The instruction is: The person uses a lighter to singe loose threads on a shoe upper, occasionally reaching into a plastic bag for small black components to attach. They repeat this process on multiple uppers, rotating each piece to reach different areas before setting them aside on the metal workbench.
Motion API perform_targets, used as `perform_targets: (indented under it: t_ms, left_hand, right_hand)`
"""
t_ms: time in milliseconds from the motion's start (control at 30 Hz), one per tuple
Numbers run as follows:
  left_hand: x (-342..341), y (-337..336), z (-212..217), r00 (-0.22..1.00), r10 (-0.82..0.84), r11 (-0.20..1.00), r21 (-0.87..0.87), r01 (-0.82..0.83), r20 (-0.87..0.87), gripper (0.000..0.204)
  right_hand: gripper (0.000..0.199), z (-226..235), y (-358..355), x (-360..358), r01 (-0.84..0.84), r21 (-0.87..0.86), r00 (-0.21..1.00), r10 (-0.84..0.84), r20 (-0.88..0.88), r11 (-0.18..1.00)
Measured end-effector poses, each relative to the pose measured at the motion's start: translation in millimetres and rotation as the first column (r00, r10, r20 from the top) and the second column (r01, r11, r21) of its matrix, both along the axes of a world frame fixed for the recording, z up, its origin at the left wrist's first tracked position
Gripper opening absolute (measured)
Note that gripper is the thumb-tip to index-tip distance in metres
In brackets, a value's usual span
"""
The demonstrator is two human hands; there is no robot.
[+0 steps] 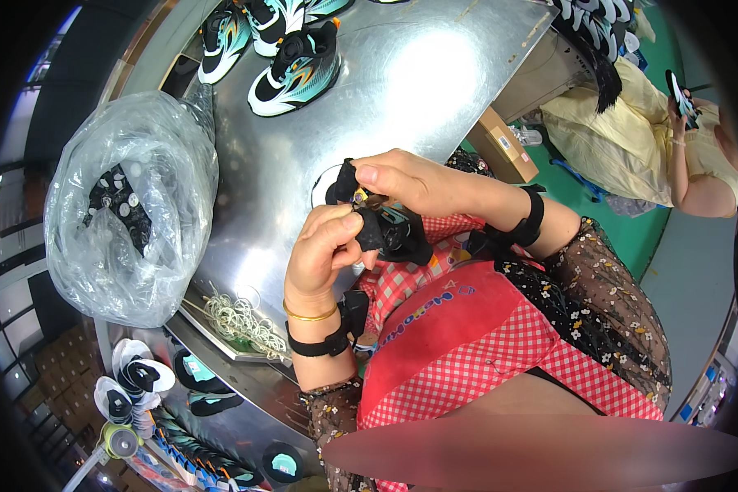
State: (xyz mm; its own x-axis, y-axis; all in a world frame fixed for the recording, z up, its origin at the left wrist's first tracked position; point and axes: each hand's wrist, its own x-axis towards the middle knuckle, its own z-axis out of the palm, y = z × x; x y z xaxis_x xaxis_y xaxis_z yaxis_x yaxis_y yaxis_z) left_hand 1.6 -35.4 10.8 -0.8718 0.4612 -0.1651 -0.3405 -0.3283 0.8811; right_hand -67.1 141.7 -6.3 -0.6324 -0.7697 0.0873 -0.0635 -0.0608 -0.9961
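Note:
Above the near edge of the metal table, I hold a mostly black sneaker (pixel 399 235) between my hands, with part of its white sole (pixel 326 187) showing on the far side. My left hand (pixel 324 238) is closed, its thumb and fingers pinching the black fabric edge at the shoe's opening. Opposite it, my right hand (pixel 398 182) has its thumb and fingers closed on another black edge. A small yellowish spot shows between the two thumbs; what it is I cannot make out. My fingers cover much of the shoe.
Several teal, white and black sneakers (pixel 297 72) stand on the metal table's (pixel 283 156) far side. To the left sits a clear plastic bag (pixel 131 271) of dark pieces. A tangle of pale cords (pixel 242 324) lies nearby. At the right, another person (pixel 705 176) holds a sneaker (pixel 682 100).

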Motion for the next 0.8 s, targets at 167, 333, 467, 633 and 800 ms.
perform_targets:
  t_ms: [167, 333, 467, 633, 800]
  left_hand:
    - [-1.5, -0.3, -2.2, 0.999, -0.007, 0.999, -0.032, 0.005, -0.043, 0.036]
    - [-3.0, -5.0, 5.4, 0.999, -0.037, 0.991, -0.128, 0.034, -0.018, 0.036]
    - [5.8, 15.3, 10.2, 0.882, 0.375, 0.866, -0.23, -0.443, -0.286, 0.041]
    - [-2.3, 20.0, 14.6, 0.811, 0.257, 0.738, -0.435, -0.515, -0.525, 0.04]
    - [26.2, 21.8, -18.3, 0.742, 0.29, 0.567, -0.516, -0.642, -0.604, 0.067]
  right_hand:
    - [0.046, -1.3, 0.2, 0.6, 0.009, -0.008, 0.999, -0.009, 0.032, 1.0]
    - [0.046, 2.1, 1.3, 0.0, 0.017, -0.002, 1.0, -0.017, -0.016, 1.0]
    - [0.036, 21.7, 14.0, -4.9, -0.093, -0.039, 0.91, 0.101, 0.401, 0.995]
    - [0.028, 9.7, 6.2, 15.7, -0.234, 0.089, 0.9, 0.18, 0.398, 0.968]
    - [0.019, 2.4, 2.9, 8.3, 0.042, 0.15, 0.936, -0.091, 0.341, 0.988]
